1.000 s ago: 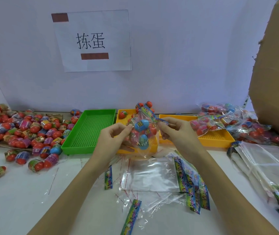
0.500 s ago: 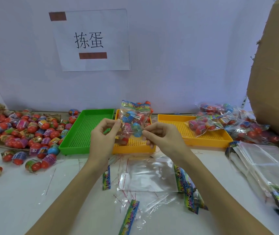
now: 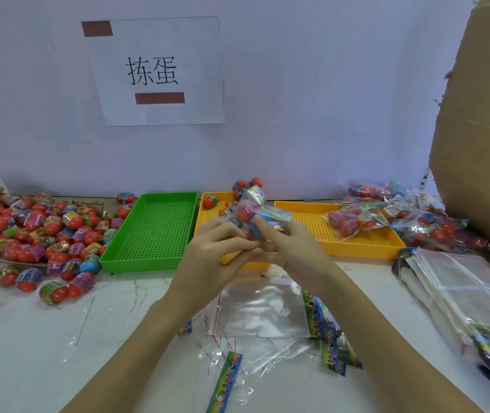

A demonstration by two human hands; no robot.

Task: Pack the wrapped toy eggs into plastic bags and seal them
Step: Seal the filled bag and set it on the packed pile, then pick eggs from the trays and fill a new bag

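Note:
Both hands hold one clear plastic bag of wrapped toy eggs above the middle yellow tray. My left hand grips the bag's lower left side. My right hand pinches its right side, with the colourful header strip folded over the fingers. A big heap of loose wrapped eggs lies at the left. Flat empty bags lie on the table under my wrists.
A green tray stands left of the hands, a second yellow tray to the right with filled bags on and behind it. A stack of unused bags sits at the right, below a cardboard box. Peeled strips litter the table.
The two hands have come closer together and lower, bunching the bag between them. The bag's header has tipped over to the right.

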